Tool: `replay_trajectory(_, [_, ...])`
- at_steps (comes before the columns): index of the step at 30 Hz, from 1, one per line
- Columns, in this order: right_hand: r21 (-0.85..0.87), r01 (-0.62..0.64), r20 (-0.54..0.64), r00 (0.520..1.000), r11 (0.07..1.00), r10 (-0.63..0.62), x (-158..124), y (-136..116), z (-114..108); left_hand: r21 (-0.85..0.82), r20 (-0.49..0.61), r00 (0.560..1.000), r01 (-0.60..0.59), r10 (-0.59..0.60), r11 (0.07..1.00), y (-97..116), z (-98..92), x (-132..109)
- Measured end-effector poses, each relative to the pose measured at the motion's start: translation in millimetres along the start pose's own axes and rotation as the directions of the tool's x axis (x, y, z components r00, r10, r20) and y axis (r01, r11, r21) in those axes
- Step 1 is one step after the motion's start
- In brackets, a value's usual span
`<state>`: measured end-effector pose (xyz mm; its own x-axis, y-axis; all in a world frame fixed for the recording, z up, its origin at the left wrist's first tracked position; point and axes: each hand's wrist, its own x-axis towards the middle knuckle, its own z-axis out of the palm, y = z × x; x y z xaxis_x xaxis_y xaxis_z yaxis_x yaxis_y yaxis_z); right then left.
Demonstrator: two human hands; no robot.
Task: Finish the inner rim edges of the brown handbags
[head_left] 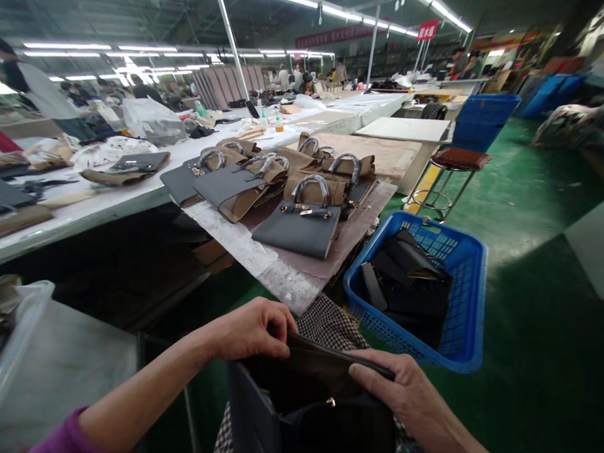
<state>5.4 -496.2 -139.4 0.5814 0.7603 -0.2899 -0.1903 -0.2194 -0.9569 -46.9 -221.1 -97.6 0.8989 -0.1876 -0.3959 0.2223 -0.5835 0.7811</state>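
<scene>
A dark handbag (344,426) rests on my lap with its mouth spread and its brown inside showing. My left hand (259,331) pinches the far rim of the bag near its left corner. At the right end of that same rim, my right hand (400,388) grips the edge, thumb on the inner side. A small gold-coloured metal piece shows on the near edge of the opening. The lower part of the bag lies outside the picture. Checked cloth (328,323) covers my lap beneath it.
Several grey and brown handbags (302,226) with wrapped handles lie on the worktable (290,279) ahead. To the right, a blue plastic basket (470,305) holds dark pieces. A stool (455,159) stands beyond it. A translucent bin (75,337) is at my left.
</scene>
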Motion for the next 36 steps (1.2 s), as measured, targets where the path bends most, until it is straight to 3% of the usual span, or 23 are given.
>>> replay_trajectory(5, [-0.079,-0.025,-0.136,0.991,0.997,0.015,-1.9,2.2,7.6,0.026,-0.031,1.000,-0.004,0.005,1.000,-1.3,2.4,3.5])
replay_trajectory(14, [-0.158,-0.064,-0.238,0.971,0.985,0.025,2.3,5.0,13.0,0.020,-0.046,0.999,-0.006,0.007,1.000,-4.4,5.4,4.2])
replay_trajectory(18, [-0.350,-0.037,-0.089,0.996,0.936,0.006,9.9,-11.5,0.8,0.024,-0.049,0.999,0.000,0.002,1.000,-6.4,6.7,3.7])
replay_trajectory(21, [-0.582,0.089,0.119,0.993,0.808,-0.024,20.8,-29.8,-9.6,0.025,-0.051,0.999,0.009,-0.008,1.000,-7.0,7.6,5.4])
replay_trajectory(24, [-0.571,0.241,0.393,0.919,0.785,0.004,38.1,-39.8,-12.5,0.022,-0.061,0.998,0.015,-0.013,1.000,-7.0,8.7,6.3])
replay_trajectory(27, [-0.497,0.258,0.553,0.830,0.828,0.074,56.1,-39.1,-9.0,0.024,-0.078,0.997,0.020,-0.018,0.999,-8.0,9.2,4.0])
replay_trajectory(30, [-0.485,0.236,0.566,0.819,0.842,0.096,63.5,-33.1,-4.7,0.020,-0.090,0.996,0.031,-0.029,0.999,-9.3,7.7,-1.4])
replay_trajectory(36, [-0.501,0.229,0.437,0.899,0.835,0.015,44.9,-27.3,1.1,0.017,-0.129,0.992,0.005,-0.003,1.000,-3.3,0.3,-14.0])
